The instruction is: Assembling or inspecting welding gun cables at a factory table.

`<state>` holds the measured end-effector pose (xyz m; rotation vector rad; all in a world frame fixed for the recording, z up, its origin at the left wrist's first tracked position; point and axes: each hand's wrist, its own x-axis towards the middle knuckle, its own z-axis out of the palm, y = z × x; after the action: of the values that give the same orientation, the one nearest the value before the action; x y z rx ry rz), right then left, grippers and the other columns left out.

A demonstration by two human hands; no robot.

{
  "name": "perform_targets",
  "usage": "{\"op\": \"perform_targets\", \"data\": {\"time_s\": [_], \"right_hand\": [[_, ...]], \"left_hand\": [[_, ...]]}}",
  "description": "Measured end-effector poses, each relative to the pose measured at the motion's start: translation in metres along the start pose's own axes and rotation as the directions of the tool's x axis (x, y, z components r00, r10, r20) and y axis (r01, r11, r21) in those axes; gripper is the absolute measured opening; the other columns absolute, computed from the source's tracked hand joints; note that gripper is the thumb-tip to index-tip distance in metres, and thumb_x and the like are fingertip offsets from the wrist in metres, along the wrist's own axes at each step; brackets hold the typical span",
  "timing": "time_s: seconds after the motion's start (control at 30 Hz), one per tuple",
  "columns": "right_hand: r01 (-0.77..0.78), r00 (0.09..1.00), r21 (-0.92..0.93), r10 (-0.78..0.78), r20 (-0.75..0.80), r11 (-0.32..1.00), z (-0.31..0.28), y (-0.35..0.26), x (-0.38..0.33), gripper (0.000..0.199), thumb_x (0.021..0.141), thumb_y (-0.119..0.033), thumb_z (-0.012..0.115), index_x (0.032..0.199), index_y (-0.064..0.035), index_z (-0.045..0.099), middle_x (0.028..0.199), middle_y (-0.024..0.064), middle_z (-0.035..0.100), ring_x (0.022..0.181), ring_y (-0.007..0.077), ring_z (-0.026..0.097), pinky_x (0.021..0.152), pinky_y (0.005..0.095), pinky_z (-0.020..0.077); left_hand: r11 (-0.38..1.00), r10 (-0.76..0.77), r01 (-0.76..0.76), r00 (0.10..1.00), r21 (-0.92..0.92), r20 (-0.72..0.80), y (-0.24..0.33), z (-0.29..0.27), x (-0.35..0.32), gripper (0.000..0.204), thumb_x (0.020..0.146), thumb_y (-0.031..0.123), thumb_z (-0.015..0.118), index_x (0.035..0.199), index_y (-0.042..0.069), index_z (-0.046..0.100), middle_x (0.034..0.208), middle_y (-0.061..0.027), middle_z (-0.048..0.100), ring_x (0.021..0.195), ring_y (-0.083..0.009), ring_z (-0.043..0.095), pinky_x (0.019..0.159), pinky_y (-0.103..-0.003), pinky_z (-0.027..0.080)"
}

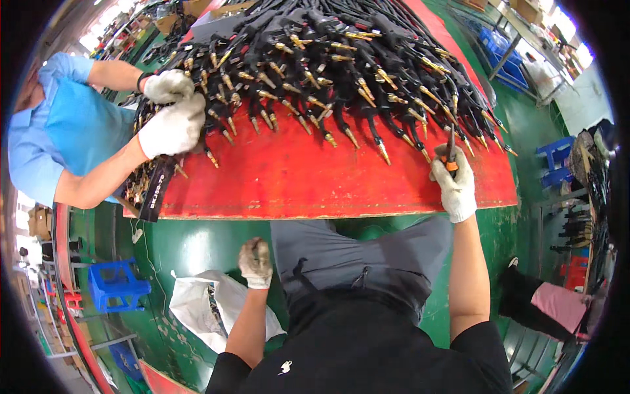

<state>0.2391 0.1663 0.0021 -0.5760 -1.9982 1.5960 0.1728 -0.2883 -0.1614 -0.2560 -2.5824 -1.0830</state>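
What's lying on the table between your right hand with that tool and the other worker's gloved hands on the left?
In the head view, bare red tabletop runs between the right hand and the co-worker's gloved hands, with brass-tipped black cables piled just behind that stretch.

One head-worn fisheye looks steeply down, close over the red table (315, 184).

We see a glossy green floor (190, 246), a blue crate (117, 285) near left, and blue stools (554, 161) right.
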Motion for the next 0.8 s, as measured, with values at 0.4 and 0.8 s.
{"op": "perform_targets", "data": {"time_s": [0.4,0.8], "right_hand": [[0.092,0.989,-0.191,-0.113,-0.101,0.977,-0.001,0.012,0.000,0.024,0.093,-0.009,0.063,0.116,-0.0032,0.058,0.089,0.0026,0.058,0.075,0.0103,0.053,0.071,0.0259,0.0470],[0.120,0.969,-0.534,-0.216,-0.120,0.837,0.000,-0.012,-0.015,0.036,0.088,-0.024,0.070,0.118,-0.0055,0.062,0.103,0.0176,0.070,0.096,0.0304,0.070,0.083,0.0393,0.0552]], "left_hand": [[0.668,0.683,-0.713,0.701,-0.214,-0.203,0.142,-0.012,0.106,0.029,0.074,0.008,0.073,0.101,0.005,0.064,0.091,-0.0119,0.064,0.084,-0.0360,0.064,0.078,-0.048,0.052],[0.833,0.534,-0.493,0.835,-0.251,0.132,0.173,0.031,0.156,0.016,0.093,0.015,0.060,0.098,0.003,0.068,0.088,-0.0162,0.068,0.079,-0.0341,0.065,0.073,-0.041,0.053]]}}
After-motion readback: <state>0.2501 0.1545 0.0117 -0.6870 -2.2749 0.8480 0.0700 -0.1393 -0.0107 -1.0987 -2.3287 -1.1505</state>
